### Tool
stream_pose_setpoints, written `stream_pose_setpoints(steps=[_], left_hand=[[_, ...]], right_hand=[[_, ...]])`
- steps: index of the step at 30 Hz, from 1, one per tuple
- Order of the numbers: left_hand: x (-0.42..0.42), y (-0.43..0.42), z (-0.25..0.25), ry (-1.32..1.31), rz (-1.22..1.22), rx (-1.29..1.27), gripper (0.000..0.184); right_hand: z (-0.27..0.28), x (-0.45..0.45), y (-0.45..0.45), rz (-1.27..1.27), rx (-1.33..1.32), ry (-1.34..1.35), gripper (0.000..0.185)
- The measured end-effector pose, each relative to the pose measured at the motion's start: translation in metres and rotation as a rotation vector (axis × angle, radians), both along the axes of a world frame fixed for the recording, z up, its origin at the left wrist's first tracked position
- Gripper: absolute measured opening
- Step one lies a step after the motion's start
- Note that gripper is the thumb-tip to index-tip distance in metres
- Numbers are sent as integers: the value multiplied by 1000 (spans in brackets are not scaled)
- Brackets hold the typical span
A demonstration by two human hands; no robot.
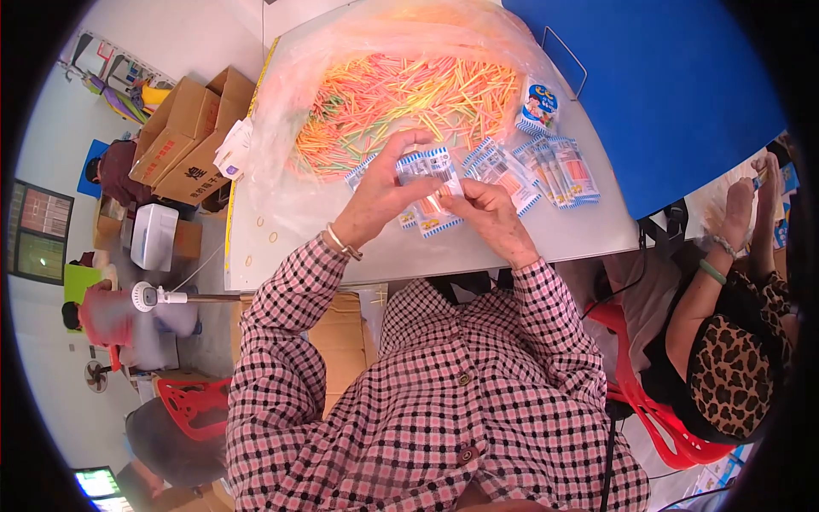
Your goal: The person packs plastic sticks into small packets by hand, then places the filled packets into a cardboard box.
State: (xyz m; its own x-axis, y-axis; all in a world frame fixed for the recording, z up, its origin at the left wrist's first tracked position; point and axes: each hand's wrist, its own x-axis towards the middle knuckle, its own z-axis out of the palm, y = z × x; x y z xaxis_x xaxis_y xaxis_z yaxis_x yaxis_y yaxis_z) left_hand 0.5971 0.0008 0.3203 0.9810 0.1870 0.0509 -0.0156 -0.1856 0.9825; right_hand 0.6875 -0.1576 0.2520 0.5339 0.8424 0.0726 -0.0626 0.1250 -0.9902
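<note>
Between my two hands is a small clear packet (429, 224) with blue-and-white striped ends. My left hand (384, 188) pinches its left side, thumb across the front. My right hand (490, 218) has its thumb and fingers closed on the packet's right edge. Behind them a large heap of thin pink, yellow and green sticks (409, 102) lies in a spread plastic bag (286, 115). To the right of my hands, similar packets (512, 181) lie on the white table (597, 224), and another group of packets (567, 175) overlaps beside them.
A printed container (537, 109) stands at the heap's right edge, near a blue board (665, 94). Rubber bands (272, 237) and white papers (235, 149) lie at the left. A co-worker's arms (725, 230) are at the right. Cardboard boxes (183, 128) and a small fan (147, 296) stand left.
</note>
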Motion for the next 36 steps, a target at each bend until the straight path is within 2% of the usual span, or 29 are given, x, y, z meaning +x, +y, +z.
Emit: stream_pose_setpoints(steps=[5,8,11,12,14,15,16,18,20,24,25,26,29,31,34,36], left_hand=[[4,-3,-10,-148,8,257,43],[6,-7,-12,-50,13,169,38],[12,-14,-24,8,-1,110,34],[18,-15,-31,5,-21,104,33],[31,-17,-44,-6,-48,102,32],[37,-19,-51,-11,-38,207,32],[44,-19,-59,-15,-24,310,33],[51,-20,-73,-24,-13,418,33],[57,-19,-88,-191,72,539,35],[61,-19,-84,-382,93,680,35],[62,-19,-83,-434,80,719,35],[60,-19,-78,-439,73,717,35],[55,-25,-62,-285,-9,372,31],[60,-29,-49,-298,-47,383,29],[69,-42,-29,-316,-89,408,27],[85,-53,-13,-228,-155,415,25]], right_hand=[[2,2,-6,-27,-69,-95,22],[9,9,-19,-101,-74,-128,20],[1,42,-32,-662,-78,-943,20],[1,43,-33,-672,-81,-950,20],[5,41,-28,-587,-318,-1171,23],[6,41,-27,-539,-438,-1274,24],[2,43,-25,-545,-438,-1279,24],[-11,48,-19,-562,-432,-1169,27],[-21,53,-18,-577,-427,-1116,29],[-22,57,-18,-568,-311,-1066,26],[-23,56,-19,-510,-244,-926,24],[-23,55,-22,-453,-180,-785,23],[-10,51,-38,-363,-119,-520,19],[4,48,-49,-252,-83,-264,16],[11,51,-70,-264,-11,-118,17],[11,57,-83,-270,29,-48,18]])
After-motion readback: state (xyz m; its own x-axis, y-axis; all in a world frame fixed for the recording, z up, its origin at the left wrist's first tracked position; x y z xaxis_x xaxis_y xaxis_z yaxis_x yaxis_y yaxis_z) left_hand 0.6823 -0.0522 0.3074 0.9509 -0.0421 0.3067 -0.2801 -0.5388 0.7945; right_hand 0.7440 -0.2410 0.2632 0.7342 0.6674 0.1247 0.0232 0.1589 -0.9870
